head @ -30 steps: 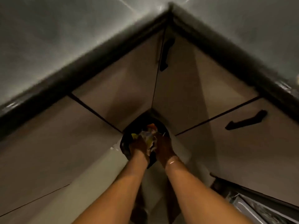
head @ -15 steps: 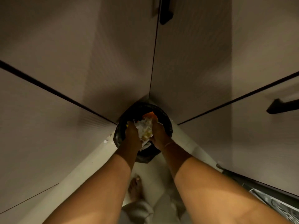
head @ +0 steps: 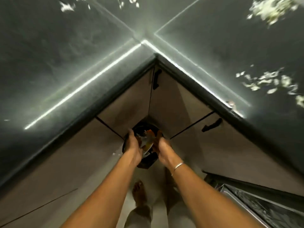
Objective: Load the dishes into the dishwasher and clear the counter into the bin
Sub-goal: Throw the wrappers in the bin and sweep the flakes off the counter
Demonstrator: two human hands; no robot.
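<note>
A black bin (head: pixel 145 160) stands on the floor in the inner corner of the cabinets. White, yellow and orange scraps (head: pixel 146 140) show over its mouth. My left hand (head: pixel 134 144) and my right hand (head: pixel 162 146) hover over the bin, one on each side of the scraps, palms facing each other and fingers stretched out. Whether the palms still touch the scraps cannot be told. More pale food scraps (head: pixel 267 82) lie scattered on the dark counter (head: pixel 69 51) at the right, with another heap (head: pixel 273 8) at the top right.
Beige cabinet doors with black handles (head: pixel 212 125) flank the bin on both sides. The open dishwasher (head: pixel 263 206) shows at the bottom right. My bare foot (head: pixel 139 193) stands on the pale floor behind the bin. A few crumbs (head: pixel 67 6) lie on the counter's far left.
The view has tilted up, so the counter top shows again. My hands have moved apart and their fingers have straightened around the scraps over the bin.
</note>
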